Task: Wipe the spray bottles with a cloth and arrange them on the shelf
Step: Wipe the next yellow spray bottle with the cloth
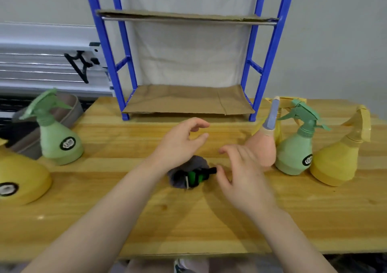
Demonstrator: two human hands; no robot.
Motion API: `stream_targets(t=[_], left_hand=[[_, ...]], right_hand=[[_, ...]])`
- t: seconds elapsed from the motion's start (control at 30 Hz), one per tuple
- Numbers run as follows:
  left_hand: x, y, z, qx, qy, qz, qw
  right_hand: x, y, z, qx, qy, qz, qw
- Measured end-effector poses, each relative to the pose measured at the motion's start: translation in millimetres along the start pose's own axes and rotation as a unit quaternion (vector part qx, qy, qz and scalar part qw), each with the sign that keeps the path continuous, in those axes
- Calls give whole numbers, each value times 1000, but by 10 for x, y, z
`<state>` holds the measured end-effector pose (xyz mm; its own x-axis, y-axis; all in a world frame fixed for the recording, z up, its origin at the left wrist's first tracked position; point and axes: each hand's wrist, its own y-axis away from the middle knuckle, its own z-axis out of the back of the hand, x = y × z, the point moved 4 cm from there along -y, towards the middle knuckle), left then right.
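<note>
Cloth untouched, fingers spread, empty

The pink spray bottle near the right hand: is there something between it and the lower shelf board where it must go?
Nothing visible blocks it. The pink spray bottle stands right of the right hand, and only bare table lies between it and the lower shelf board, which holds nothing.
</note>
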<state>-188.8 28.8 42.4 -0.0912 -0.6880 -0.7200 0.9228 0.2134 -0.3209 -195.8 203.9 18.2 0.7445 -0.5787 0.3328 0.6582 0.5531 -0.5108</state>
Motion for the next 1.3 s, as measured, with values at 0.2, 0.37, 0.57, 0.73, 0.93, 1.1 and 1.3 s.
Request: stream_targets(t=[0.2,0.37,0.57,0.73,0.93,1.1,1.3], left_hand=[[459,572,808,-103,-52,89,989],[554,1142,1399,-199,-144,81,966],[745,1808,1783,-281,-141,119,942],[962,2211,1916,-374,-117,143,909],[1356,2372,2029,-414,-123,231,872],[1733,2355,2002,-321,-14,327,889],[1747,2310,1978,-320,-9,294,901]], right_hand=[[609,-208,-396,60,-23,62,996],[1186,-437,-753,146,-109,89,979],[1845,-711,-1263,239,-209,95,943],[2310,-764,-1641,278,-275,104,915],[2655,-721,-1877,330,-297,109,889],[2794,-645,-2010,344,-287,120,886],[2707,-561,-1982,314,-318,107,888]])
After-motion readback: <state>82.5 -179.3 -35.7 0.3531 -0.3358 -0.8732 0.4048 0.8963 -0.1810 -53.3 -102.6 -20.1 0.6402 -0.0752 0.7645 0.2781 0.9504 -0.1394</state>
